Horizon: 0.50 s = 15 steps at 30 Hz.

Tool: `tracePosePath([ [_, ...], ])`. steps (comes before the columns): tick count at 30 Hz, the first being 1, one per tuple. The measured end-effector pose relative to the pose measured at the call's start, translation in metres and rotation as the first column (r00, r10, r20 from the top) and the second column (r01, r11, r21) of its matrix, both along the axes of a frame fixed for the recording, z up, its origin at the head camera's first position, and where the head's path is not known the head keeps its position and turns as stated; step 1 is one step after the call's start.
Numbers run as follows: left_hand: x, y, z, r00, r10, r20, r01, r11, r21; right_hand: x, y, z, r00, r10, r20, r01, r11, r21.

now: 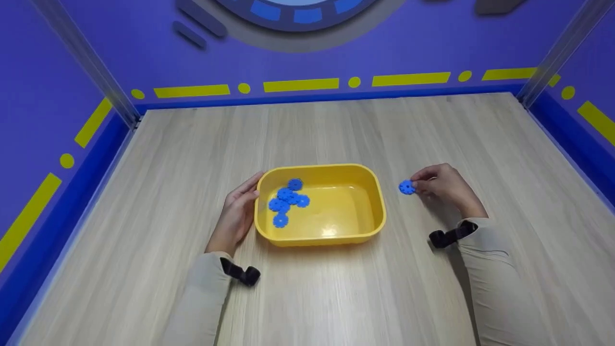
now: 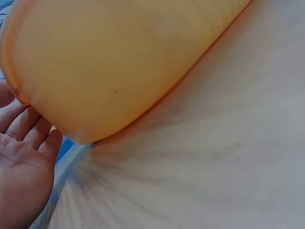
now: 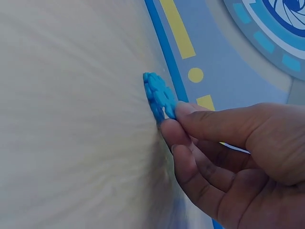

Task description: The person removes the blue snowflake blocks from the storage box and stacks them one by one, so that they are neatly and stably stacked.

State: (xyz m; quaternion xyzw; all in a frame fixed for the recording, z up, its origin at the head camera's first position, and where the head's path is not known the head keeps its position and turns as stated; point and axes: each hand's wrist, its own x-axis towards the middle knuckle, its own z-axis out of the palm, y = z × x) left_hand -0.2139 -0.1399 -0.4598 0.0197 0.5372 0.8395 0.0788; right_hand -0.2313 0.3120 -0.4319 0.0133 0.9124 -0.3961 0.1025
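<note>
The left hand rests with straight fingers against the left wall of the yellow tub, apparently steadying it. Blue discs lie in the tub's left half. Right of the tub, the right hand pinches one disc just above the table.

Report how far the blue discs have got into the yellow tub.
Done: a cluster of blue discs already lies in the yellow tub, toward its left side. In hand: the right hand pinches one more blue disc just right of the tub, while the left hand rests against the tub's left wall. Left: that disc is not yet in; no other loose discs show on the table.
</note>
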Motion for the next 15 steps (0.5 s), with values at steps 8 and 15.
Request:
tracePosePath([
  [8,0.0003,0.0001,0.0012,1.0,0.005,-0.003,-0.005,1.0,0.001,-0.0005,-0.0023,0.0019,1.0,-0.001,-0.007,0.001,1.0,0.008],
  [15,-0.0003,0.0,-0.0008,1.0,0.004,-0.002,-0.004,1.0,0.001,0.0011,-0.0041,0.0044,1.0,-0.001,-0.022,0.001,1.0,0.027],
])
